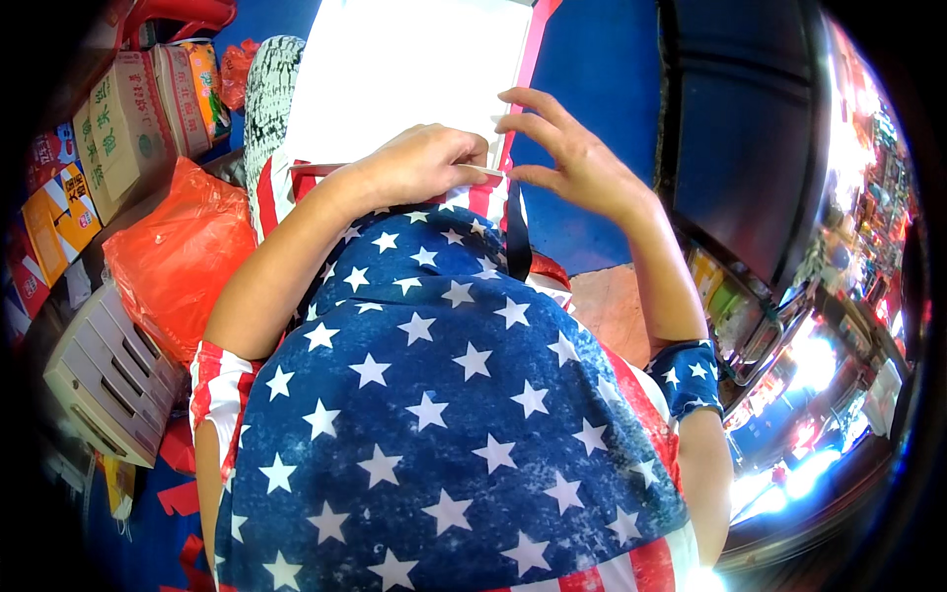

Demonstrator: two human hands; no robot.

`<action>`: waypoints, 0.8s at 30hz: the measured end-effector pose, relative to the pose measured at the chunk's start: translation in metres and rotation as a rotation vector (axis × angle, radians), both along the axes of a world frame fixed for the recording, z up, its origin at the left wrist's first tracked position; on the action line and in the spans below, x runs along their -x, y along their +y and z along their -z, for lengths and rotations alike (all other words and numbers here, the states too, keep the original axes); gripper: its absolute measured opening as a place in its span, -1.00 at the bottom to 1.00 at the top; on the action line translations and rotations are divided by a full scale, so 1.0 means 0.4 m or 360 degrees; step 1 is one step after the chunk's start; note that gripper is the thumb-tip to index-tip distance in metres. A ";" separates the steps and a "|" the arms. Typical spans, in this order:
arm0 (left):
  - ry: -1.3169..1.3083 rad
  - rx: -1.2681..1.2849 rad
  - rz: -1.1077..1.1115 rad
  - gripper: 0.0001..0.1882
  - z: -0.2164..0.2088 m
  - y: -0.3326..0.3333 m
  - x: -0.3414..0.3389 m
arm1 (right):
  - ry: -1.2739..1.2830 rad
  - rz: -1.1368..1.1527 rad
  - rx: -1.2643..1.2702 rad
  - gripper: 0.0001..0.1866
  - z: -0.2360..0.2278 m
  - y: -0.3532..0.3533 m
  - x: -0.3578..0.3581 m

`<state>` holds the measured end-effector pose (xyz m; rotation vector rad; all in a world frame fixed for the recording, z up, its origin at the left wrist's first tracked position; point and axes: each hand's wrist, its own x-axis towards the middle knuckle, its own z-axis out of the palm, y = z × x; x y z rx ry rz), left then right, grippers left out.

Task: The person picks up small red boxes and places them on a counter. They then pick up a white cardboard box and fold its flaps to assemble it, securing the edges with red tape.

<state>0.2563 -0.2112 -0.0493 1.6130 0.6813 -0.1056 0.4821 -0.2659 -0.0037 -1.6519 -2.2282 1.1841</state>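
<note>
On my lap lies a shallow box (409, 84) with a bright white inside and a pink-red outer edge. Its inside is so overexposed that no detail shows there. My left hand (419, 166) reaches across the near side of the box, its fingers curled and its thumb and forefinger closed on the edge near the right corner. Just beyond, my right hand (577, 153) is at the box's right side, fingers apart and slightly bent. Its fingertips are by the pink-red edge; whether they press on it I cannot tell.
To the left are stacked cardboard boxes (123, 123), an orange plastic bag (182, 257) and a grey slotted plastic case (113, 375). A dark glossy panel (745, 128) stands on the right, beside cluttered, brightly lit goods. Blue flooring (602, 99) shows between.
</note>
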 end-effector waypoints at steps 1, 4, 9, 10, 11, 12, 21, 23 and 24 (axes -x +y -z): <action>0.0007 -0.0002 0.0002 -0.78 0.000 -0.001 0.001 | -0.0011 -0.0047 -0.0016 -0.65 0.000 0.000 -0.007; 0.0038 0.0032 -0.0016 -0.78 0.000 -0.004 0.001 | -0.0038 -0.0156 -0.0091 -0.65 0.003 0.000 -0.019; -0.0001 -0.0094 -0.0003 -0.78 -0.004 -0.005 0.003 | -0.0045 -0.0290 -0.0237 -0.71 0.029 0.012 -0.009; -0.0032 -0.0176 -0.0003 -0.78 0.005 -0.011 0.007 | -0.0056 -0.0298 -0.0266 -0.72 0.032 0.014 -0.008; -0.0063 -0.0257 0.0001 -0.78 0.007 -0.014 0.008 | -0.0066 -0.0303 -0.0294 -0.73 0.036 0.015 -0.008; -0.0043 -0.0339 -0.0002 -0.77 0.005 -0.017 0.009 | -0.0077 -0.0308 -0.0322 -0.74 0.040 0.016 -0.008; -0.0211 -0.0840 0.0099 -0.72 -0.007 -0.049 0.022 | -0.0019 -0.0282 -0.0263 -0.73 0.048 0.014 -0.015; -0.0180 -0.0868 0.0071 -0.71 -0.015 -0.059 0.021 | -0.0058 -0.0284 -0.0318 -0.71 0.049 0.011 -0.016; -0.0135 -0.0816 0.0076 -0.71 -0.016 -0.059 0.021 | -0.0078 -0.0284 -0.0344 -0.70 0.049 0.008 -0.016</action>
